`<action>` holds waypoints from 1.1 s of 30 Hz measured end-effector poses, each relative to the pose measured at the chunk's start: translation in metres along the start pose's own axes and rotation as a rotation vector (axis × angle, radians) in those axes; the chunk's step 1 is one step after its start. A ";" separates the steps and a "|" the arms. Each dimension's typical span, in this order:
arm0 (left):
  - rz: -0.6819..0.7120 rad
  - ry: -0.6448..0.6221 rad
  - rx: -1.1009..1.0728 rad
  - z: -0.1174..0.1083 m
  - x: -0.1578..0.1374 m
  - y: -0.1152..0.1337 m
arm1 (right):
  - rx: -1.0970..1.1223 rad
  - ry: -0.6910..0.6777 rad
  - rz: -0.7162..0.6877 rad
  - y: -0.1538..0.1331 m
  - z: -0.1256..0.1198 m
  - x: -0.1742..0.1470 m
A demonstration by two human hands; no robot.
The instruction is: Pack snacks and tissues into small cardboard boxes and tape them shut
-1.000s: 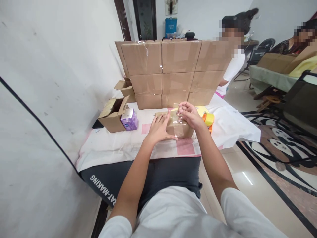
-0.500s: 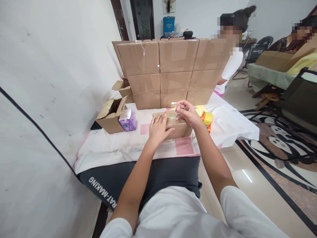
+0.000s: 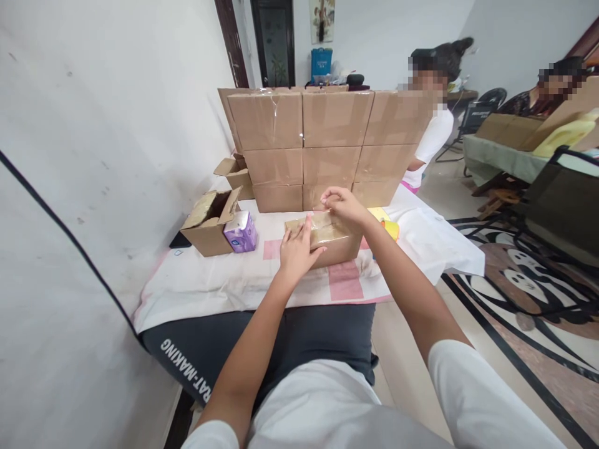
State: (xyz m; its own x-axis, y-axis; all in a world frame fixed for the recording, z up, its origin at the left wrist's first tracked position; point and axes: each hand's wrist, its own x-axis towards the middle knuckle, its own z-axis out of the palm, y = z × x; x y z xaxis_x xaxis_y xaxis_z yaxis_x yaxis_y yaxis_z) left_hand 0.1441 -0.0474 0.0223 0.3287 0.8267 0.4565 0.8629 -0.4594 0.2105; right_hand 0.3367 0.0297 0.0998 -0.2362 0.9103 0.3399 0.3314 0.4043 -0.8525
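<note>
A small cardboard box (image 3: 339,248) stands on the cloth in front of me, with glossy clear tape (image 3: 330,234) across its top. My left hand (image 3: 297,252) lies on the box's left end, fingers spread and thumb along the front edge; it is open. Over the far side of the lid, my right hand (image 3: 344,204) is closed in a pinch at the clear tape; the strip between its fingertips is barely visible. Behind the right forearm, a yellow and orange tape dispenser (image 3: 390,230) is partly hidden.
Behind the box rises a wall of stacked, taped cartons (image 3: 330,125). At left are an open carton (image 3: 206,234), a purple tissue pack (image 3: 241,232) and another open carton (image 3: 234,174). A co-worker (image 3: 433,128) is beyond the stack; another person (image 3: 538,100) is farther right.
My right hand has moved slightly left and turned over the lid, its fingertips still pinched. The left hand stays on the box. The view has tilted slightly upward.
</note>
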 end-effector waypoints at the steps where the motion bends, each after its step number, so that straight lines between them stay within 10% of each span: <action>1: 0.000 0.002 0.005 0.000 0.000 0.001 | -0.028 -0.015 0.024 0.002 0.000 0.004; 21: 0.106 -0.013 -0.004 -0.003 0.003 0.004 | -0.743 -0.116 0.414 0.041 0.019 0.033; 33: 0.172 -0.135 0.106 -0.022 0.024 0.014 | -1.153 0.096 0.725 0.111 -0.140 -0.022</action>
State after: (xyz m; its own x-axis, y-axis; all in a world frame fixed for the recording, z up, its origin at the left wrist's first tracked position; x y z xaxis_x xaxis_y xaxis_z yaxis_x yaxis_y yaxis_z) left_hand 0.1558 -0.0418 0.0554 0.5168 0.7782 0.3568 0.8228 -0.5666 0.0440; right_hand 0.5067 0.0666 0.0535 0.3629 0.9314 0.0282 0.9310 -0.3611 -0.0537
